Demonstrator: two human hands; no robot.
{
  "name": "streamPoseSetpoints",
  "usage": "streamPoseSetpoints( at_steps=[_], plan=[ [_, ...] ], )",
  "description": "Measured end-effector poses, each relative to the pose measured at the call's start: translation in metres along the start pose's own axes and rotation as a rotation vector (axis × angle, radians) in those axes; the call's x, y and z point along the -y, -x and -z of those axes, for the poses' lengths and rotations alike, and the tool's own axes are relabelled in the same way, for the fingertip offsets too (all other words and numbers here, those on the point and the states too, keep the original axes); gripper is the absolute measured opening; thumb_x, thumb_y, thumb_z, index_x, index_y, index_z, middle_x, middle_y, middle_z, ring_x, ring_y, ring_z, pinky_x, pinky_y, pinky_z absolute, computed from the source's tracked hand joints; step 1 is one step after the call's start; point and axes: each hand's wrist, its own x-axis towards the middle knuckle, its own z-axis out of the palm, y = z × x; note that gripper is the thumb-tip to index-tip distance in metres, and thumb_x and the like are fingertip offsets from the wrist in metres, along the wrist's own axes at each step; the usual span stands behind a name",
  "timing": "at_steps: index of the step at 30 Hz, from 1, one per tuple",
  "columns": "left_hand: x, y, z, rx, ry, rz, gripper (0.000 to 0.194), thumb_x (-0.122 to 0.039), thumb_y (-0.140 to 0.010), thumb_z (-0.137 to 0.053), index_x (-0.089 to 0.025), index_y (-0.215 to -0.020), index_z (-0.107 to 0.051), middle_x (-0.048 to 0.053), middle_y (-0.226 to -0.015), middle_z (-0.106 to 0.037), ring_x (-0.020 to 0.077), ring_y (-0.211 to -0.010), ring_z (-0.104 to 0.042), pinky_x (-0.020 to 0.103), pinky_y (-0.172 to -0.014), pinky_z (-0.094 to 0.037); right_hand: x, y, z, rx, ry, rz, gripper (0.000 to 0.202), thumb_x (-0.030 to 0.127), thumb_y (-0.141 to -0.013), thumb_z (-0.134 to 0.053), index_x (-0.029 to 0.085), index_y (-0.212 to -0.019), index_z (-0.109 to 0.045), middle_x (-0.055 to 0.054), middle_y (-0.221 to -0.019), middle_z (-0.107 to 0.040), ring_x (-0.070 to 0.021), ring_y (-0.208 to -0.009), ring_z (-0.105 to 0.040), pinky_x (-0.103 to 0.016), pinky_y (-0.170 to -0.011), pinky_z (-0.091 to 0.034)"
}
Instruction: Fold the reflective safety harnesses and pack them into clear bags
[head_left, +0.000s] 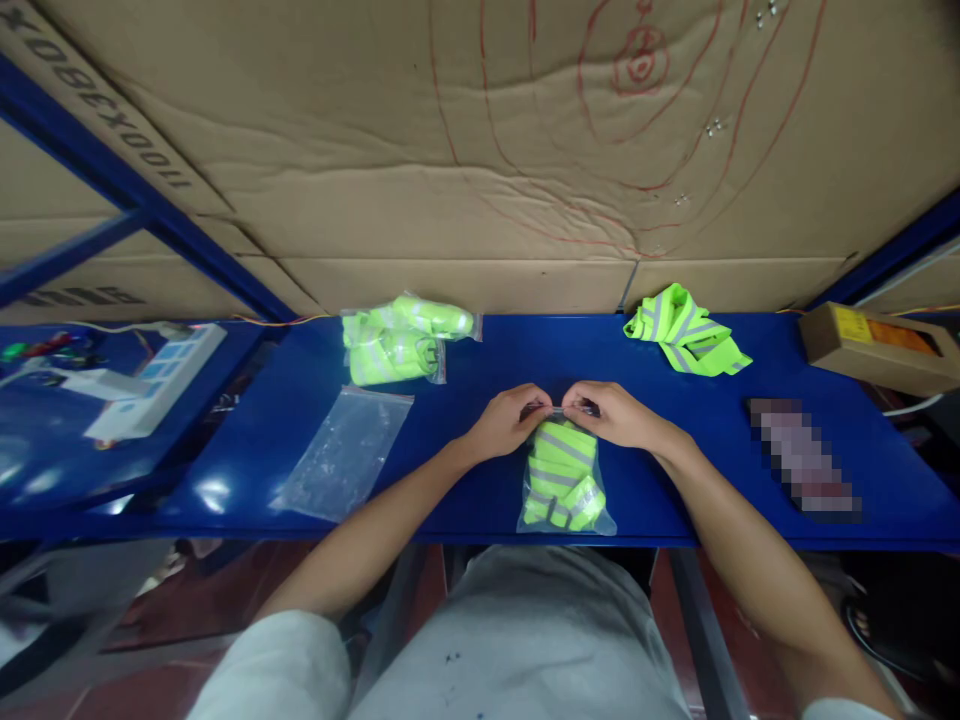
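Observation:
A clear zip bag (609, 522) lies on the blue table in front of me, its top edge away from my body. Inside it is a folded neon-yellow reflective strap or vest (561, 470) with grey stripes. My left hand (514, 415) pinches the bag's top edge from the left. Close beside it, my right hand (611, 412) pinches the same edge from the right. The fingertips of both hands nearly meet at the middle of the opening. Whether the seal is closed there cannot be made out.
Bagged neon-yellow bundles (397, 345) lie at the back left, with a flat clear bag (345, 450) nearer me. Loose reflective material (686, 330) sits at the back right, near a cardboard box (877, 345) and a blurred-out flat object (802, 455). A power strip (161, 380) is far left.

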Motion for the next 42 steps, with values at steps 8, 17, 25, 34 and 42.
streamPoseSetpoints(
  at_steps=[8,17,25,34,42],
  plan=[
    [0.004,-0.003,-0.004,-0.010,0.186,0.044,0.027,-0.043,-0.092,-0.067,-0.016,-0.091,-0.071,0.003,-0.086,-0.070,0.0152,-0.080,-0.064,0.026,-0.075,-0.049,0.001,-0.004,-0.006,-0.002,0.013,0.066,0.021,0.033,-0.102,-0.051,0.020,-0.093,-0.065,-0.004,-0.087,-0.068,-0.0147,-0.074,-0.061,-0.026,-0.069,-0.044],
    [-0.022,0.017,0.003,0.073,0.420,0.107,0.098,-0.051,-0.076,-0.085,-0.024,-0.150,-0.028,0.017,-0.132,-0.063,0.0277,-0.116,-0.067,0.039,-0.091,-0.056,0.000,-0.003,0.009,-0.591,-0.409,-0.242,0.035,0.057,-0.091,-0.065,0.022,-0.093,-0.066,0.002,-0.070,-0.057,-0.0128,-0.060,-0.049,-0.024,-0.054,-0.039],
    [-0.042,0.001,0.131,-0.280,-0.882,-0.081,0.040,-0.015,-0.095,-0.051,-0.024,-0.133,-0.057,0.014,-0.144,-0.060,0.0351,-0.137,-0.051,0.055,-0.112,-0.037,-0.022,-0.007,-0.002,-0.611,-0.005,-0.205,0.041,0.054,-0.099,-0.051,0.020,-0.117,-0.063,-0.013,-0.110,-0.066,-0.0262,-0.100,-0.064,-0.043,-0.090,-0.052],
    [-0.012,0.028,0.234,-0.238,-1.079,0.163,0.070,-0.032,-0.091,-0.065,-0.018,-0.154,-0.038,0.020,-0.164,-0.031,0.0367,-0.150,-0.033,0.054,-0.117,-0.035,-0.020,0.000,-0.019,-0.327,0.323,-0.049,0.032,0.044,-0.104,-0.046,0.021,-0.121,-0.061,-0.015,-0.124,-0.063,-0.0326,-0.115,-0.064,-0.051,-0.093,-0.051],
    [-0.019,0.183,0.135,-0.174,-0.949,0.636,0.061,-0.057,-0.096,-0.057,-0.018,-0.143,-0.052,0.018,-0.146,-0.057,0.0371,-0.133,-0.056,0.058,-0.109,-0.045,0.005,0.007,-0.039,-0.116,0.427,0.152,0.028,0.039,-0.104,-0.047,0.024,-0.117,-0.067,-0.013,-0.124,-0.067,-0.0310,-0.113,-0.065,-0.050,-0.096,-0.046]
  ],
)
